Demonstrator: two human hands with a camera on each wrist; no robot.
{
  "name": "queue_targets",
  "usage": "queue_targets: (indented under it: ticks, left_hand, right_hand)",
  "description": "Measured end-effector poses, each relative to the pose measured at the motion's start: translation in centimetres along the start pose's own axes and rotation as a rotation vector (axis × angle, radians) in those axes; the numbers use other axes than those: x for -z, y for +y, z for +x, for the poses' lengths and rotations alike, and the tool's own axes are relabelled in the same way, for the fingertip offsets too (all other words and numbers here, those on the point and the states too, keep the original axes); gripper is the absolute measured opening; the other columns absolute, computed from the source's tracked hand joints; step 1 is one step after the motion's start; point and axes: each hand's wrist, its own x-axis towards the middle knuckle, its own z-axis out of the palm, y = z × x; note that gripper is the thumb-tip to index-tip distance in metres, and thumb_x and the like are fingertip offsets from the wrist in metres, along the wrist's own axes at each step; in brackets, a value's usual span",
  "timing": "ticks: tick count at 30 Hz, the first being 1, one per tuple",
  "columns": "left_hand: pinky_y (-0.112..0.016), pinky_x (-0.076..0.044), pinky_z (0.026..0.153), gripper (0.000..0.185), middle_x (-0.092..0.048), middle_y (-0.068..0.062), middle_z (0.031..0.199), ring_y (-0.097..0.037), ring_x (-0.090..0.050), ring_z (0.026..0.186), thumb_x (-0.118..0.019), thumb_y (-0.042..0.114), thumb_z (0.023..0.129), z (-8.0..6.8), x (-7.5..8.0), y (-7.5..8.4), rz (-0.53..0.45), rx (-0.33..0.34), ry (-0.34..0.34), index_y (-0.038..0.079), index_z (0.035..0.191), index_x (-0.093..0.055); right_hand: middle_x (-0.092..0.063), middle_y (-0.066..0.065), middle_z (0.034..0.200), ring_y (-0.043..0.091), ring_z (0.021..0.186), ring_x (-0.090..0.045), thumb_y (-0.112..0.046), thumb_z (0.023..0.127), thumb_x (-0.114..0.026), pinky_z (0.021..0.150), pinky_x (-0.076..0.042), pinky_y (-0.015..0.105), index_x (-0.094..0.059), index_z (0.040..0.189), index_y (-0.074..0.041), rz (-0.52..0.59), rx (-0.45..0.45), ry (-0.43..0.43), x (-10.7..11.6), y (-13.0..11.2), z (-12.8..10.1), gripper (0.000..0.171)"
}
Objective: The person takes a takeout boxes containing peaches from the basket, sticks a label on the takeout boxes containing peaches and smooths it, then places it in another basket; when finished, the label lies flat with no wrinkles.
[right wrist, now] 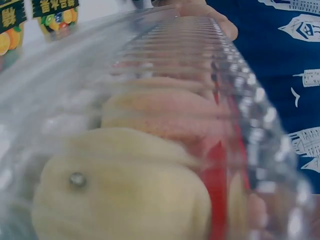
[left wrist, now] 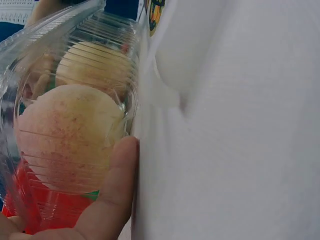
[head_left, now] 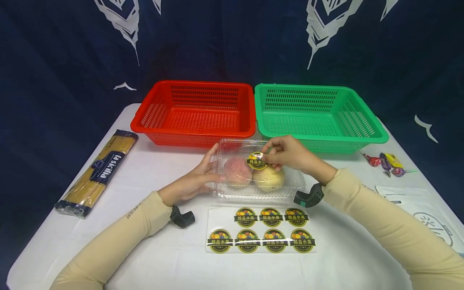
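A clear plastic clamshell box (head_left: 293, 183) lies in the middle of the white table, holding a pink peach (head_left: 236, 171) and a yellow peach (head_left: 270, 177). My left hand (head_left: 216, 165) holds the box's left end, fingers up its side and thumb (left wrist: 117, 185) against the front wall. My right hand (head_left: 267, 155) pinches a round yellow-and-black fruit sticker (head_left: 256, 162) that lies on the lid. The left wrist view shows the pink peach (left wrist: 65, 135) close through the ribbed plastic. The right wrist view is filled with the yellow peach (right wrist: 125, 195).
A sheet with several more stickers (head_left: 261, 231) lies in front of the box. A red basket (head_left: 192, 131) and a green basket (head_left: 319, 139) stand behind it. A spaghetti pack (head_left: 98, 171) lies at the left. Wrapped candies (head_left: 386, 163) and a white bag (head_left: 420, 205) lie at the right.
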Motion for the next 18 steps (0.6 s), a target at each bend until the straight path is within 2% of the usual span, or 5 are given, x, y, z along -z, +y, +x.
queue_targets:
  ticks: [7, 13, 18]
  left_hand:
    - [-0.086, -0.021, 0.115, 0.112, 0.012, -0.029, 0.175, -0.052, 0.004, 0.163, -0.062, 0.015, 0.093, -0.11, -0.38, -0.02, -0.016, 0.002, 0.029, 0.035, 0.172, 0.014]
    - [-0.086, -0.02, 0.116, 0.107, 0.009, -0.028, 0.176, -0.05, 0.003, 0.163, -0.062, 0.021, 0.096, -0.16, -0.82, 0.14, -0.001, 0.024, 0.069, 0.037, 0.173, 0.012]
    - [-0.085, -0.019, 0.117, 0.108, 0.01, -0.028, 0.176, -0.049, 0.004, 0.164, -0.063, 0.02, 0.096, -0.12, -0.93, 0.02, 0.002, 0.018, 0.076, 0.037, 0.173, 0.012]
  right_hand:
    - [-0.069, 0.004, 0.074, 0.012, 0.062, -0.063, 0.002, 0.094, -0.077, 0.058, -0.058, 0.025, -0.069, 0.109, 0.007, -0.083, 0.006, 0.041, -0.35, 0.15, -0.14, 0.018]
    - [-0.064, 0.003, 0.071, 0.014, 0.055, -0.061, -0.003, 0.095, -0.079, 0.052, -0.048, 0.024, -0.069, 0.109, 0.004, -0.157, 0.034, 0.073, -0.43, 0.0, -0.41, 0.019]
    - [-0.058, 0.003, 0.072, 0.014, 0.053, -0.057, -0.001, 0.095, -0.078, 0.051, -0.046, 0.024, -0.073, 0.108, 0.005, -0.152, 0.062, 0.075, -0.52, 0.08, -0.55, 0.016]
